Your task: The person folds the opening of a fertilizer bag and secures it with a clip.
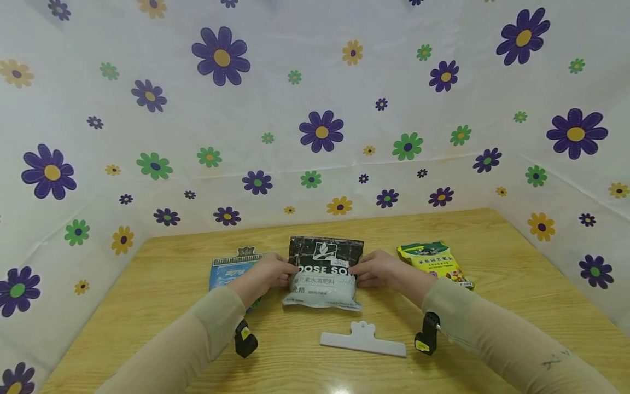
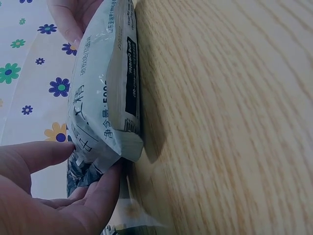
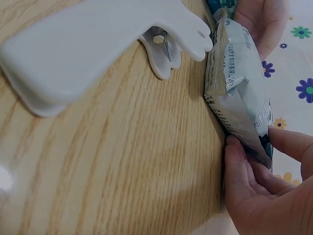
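Observation:
A black-and-white bag of water-soluble fertilizer, printed "LOOSE SOIL" in part behind the fingers, lies at the middle of the wooden table. On its left edge, my left hand grips with the thumb on the front and the fingers underneath, as the left wrist view shows. The right hand pinches the opposite edge in the same way. In front of the bag lies a wide white plastic clip, apart from both hands. The right wrist view shows its metal spring pin.
Partly hidden behind my left forearm is a blue packet. Beyond the right hand lies a yellow-and-green packet. A white cloth with printed flowers hangs around the table's back and sides.

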The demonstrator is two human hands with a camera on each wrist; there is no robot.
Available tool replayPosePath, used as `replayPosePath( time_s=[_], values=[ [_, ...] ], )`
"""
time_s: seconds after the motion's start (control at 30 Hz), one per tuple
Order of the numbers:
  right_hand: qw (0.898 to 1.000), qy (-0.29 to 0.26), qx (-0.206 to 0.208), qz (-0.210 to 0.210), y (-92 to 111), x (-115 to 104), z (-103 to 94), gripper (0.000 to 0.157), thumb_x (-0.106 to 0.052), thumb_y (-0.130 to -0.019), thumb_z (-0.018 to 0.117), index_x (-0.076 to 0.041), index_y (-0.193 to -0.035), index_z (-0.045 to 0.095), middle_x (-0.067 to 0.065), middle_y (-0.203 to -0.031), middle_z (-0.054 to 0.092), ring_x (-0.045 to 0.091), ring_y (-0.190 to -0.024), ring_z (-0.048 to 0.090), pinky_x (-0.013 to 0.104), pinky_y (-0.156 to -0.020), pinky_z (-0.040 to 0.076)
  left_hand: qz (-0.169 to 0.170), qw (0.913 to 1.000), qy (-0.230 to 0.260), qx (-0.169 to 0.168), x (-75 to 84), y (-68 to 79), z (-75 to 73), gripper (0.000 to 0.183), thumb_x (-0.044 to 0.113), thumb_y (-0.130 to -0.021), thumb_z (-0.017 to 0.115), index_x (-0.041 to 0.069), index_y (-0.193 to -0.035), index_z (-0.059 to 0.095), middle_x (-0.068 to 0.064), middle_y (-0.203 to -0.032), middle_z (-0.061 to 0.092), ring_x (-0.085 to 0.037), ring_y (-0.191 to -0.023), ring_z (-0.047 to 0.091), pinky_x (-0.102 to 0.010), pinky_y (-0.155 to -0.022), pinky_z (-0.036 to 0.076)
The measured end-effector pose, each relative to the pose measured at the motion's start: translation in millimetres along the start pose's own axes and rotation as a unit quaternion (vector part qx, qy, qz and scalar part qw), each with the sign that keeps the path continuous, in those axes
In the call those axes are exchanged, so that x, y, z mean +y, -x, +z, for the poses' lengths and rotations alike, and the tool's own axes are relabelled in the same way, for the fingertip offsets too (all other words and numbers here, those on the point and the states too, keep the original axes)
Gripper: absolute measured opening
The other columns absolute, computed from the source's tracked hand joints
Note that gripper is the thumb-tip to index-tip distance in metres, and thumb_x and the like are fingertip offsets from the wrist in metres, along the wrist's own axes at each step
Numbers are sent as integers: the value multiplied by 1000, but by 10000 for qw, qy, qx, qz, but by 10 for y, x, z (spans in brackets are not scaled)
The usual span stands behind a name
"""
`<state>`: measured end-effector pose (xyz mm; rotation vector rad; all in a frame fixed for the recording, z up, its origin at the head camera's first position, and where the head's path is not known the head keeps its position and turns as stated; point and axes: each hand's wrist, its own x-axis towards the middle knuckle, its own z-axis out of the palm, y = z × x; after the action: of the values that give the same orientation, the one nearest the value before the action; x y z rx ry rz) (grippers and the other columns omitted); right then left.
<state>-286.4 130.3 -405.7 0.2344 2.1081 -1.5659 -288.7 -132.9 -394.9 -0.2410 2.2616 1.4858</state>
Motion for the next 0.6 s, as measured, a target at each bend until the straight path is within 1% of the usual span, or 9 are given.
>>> replayPosePath(
  time_s=[0.13, 0.33, 0.4, 0.5, 0.57, 0.6],
  values=[
    [10000, 43, 3, -47, 4, 6, 3, 46, -13, -100, 75, 11, -137, 62, 17, -120, 75, 14, -88, 71, 36, -97, 65, -31, 10000, 9, 41, -6, -7, -3, 62, 7, -106, 63, -15, -157, 35, -35, -154, 47, -45, -142, 53, -48, -117, 52],
    [10000, 81, 18, -52, 31, -2, 6, 47, -14, -100, 76, 10, -138, 61, 20, -126, 75, 14, -88, 73, 37, -98, 65, -18, 9999, -138, 41, -16, -12, -14, 61, 9, -106, 64, -15, -156, 37, -35, -152, 49, -43, -140, 55, -47, -115, 54],
    [10000, 74, 24, -45, 35, -5, 7, 46, -13, -100, 76, 10, -137, 62, 20, -126, 75, 14, -88, 73, 37, -98, 65, -27, 9998, -188, 60, -21, -15, -13, 61, 10, -106, 64, -14, -155, 38, -34, -150, 51, -41, -134, 59, -45, -112, 56],
    [10000, 60, 21, -45, 29, -7, 6, 43, -13, -100, 76, 10, -135, 64, 19, -124, 76, 13, -86, 73, 36, -98, 65, -32, 9996, -260, 97, -24, -18, -20, 60, 11, -105, 65, -14, -154, 40, -31, -145, 55, -31, -117, 65, -41, -105, 60],
    [10000, 49, 4, -56, 20, -6, 3, 41, -13, -100, 75, 10, -133, 64, 18, -121, 76, 12, -85, 73, 36, -97, 65, -26, 9995, -302, 113, -24, -23, -24, 61, 11, -105, 66, -13, -154, 41, -30, -142, 56, -25, -106, 65, -39, -100, 62],
    [10000, 40, 0, -63, 13, -5, 2, 40, -13, -100, 75, 9, -132, 65, 18, -120, 77, 12, -84, 72, 36, -97, 65, -15, 9995, -306, 106, -23, -26, -25, 61, 11, -105, 66, -13, -154, 41, -30, -141, 57, -23, -104, 64, -38, -99, 62]
  ],
)
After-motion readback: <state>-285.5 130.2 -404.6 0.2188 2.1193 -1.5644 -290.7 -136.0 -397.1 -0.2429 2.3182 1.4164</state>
